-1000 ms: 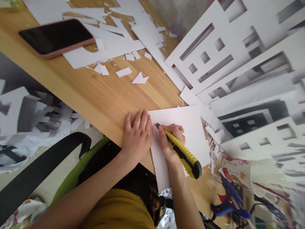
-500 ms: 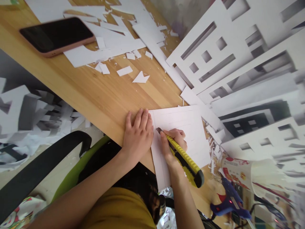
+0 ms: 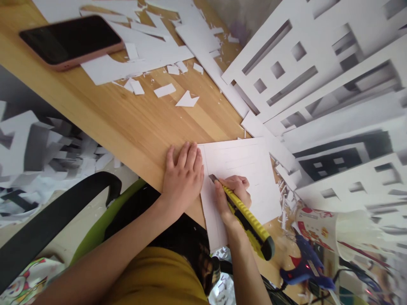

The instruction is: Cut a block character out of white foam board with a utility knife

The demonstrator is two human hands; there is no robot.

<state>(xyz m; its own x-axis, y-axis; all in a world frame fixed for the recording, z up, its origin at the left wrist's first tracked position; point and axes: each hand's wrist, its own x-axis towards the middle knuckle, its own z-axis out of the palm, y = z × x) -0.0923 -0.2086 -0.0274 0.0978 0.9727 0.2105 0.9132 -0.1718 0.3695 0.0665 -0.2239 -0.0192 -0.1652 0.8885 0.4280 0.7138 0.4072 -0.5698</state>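
A white sheet of card (image 3: 251,169) lies at the near edge of the wooden table (image 3: 133,123), with faint pencil lines on it. My left hand (image 3: 182,178) lies flat, fingers together and stretched out, pressing the card's left edge against the table. My right hand (image 3: 233,192) is closed round a yellow and black utility knife (image 3: 246,220). The knife's blade tip touches the card close to my left fingertips.
A phone in a pink case (image 3: 68,40) lies at the far left among white paper scraps (image 3: 165,90). White cut-out building facades (image 3: 302,63) stand to the right. A blue glue gun (image 3: 303,264) and a paper cup (image 3: 330,235) sit at lower right. A black chair armrest (image 3: 60,216) is below.
My right hand has drawn the knife toward me along the card's left side. My left hand has stayed in place.
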